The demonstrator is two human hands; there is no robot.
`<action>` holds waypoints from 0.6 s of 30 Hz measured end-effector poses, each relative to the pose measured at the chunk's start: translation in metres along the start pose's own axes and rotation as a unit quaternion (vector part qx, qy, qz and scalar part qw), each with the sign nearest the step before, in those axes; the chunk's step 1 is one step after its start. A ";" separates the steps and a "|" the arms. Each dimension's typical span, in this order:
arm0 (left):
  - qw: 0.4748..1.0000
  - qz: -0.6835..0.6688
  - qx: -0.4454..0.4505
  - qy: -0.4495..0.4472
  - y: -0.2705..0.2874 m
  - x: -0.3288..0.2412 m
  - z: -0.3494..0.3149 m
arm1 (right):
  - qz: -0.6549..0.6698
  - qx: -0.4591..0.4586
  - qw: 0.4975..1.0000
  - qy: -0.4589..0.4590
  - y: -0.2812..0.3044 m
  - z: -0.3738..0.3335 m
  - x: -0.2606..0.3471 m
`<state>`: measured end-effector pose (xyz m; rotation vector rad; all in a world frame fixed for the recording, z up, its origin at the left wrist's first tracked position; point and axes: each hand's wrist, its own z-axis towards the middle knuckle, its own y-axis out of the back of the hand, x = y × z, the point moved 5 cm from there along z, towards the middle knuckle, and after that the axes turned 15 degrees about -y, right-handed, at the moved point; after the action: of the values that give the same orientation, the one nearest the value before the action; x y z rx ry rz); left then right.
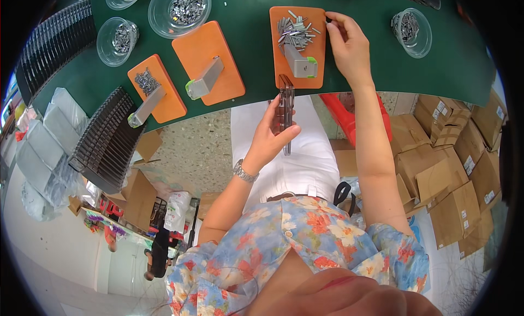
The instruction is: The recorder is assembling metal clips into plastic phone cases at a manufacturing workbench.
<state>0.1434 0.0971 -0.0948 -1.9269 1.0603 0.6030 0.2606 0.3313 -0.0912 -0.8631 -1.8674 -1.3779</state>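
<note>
My left hand is closed around a dark, see-through plastic part, long and narrow from this angle, held upright at the table's near edge. My right hand is at the right edge of an orange board, thumb and forefinger drawn together. Whatever lies between those fingertips is too small to make out. On this board lies a loose pile of small silver metal pins. A grey metal block with green ends sits just in front of the pile.
Two more orange boards with similar blocks lie to the left. Clear tubs of metal pieces stand on the green table. Black ribbed racks are at left, cardboard boxes at right.
</note>
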 end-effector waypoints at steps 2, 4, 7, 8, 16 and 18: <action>1.000 0.007 0.005 -0.006 0.002 0.000 -0.002 | 0.143 0.079 0.981 -0.104 0.010 -0.006 0.006; 1.000 0.017 0.003 -0.011 0.008 0.002 -0.007 | 0.313 0.162 0.920 -0.173 0.016 -0.019 0.023; 1.000 0.016 0.004 -0.012 0.011 0.004 -0.008 | 0.390 0.201 0.878 -0.194 0.032 -0.036 0.054; 1.000 0.016 0.001 -0.011 0.011 0.001 -0.007 | 0.421 0.216 0.860 -0.191 0.034 -0.039 0.061; 1.000 0.017 0.002 -0.008 0.010 -0.002 -0.008 | 0.410 0.205 0.870 -0.183 0.039 -0.051 0.078; 1.000 0.016 0.002 -0.006 0.011 -0.001 -0.009 | 0.395 0.197 0.878 -0.184 0.040 -0.051 0.079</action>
<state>0.1339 0.0867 -0.0943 -1.9035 1.0863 0.6306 0.2542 0.3012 0.0057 -1.5052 -1.6472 -0.3298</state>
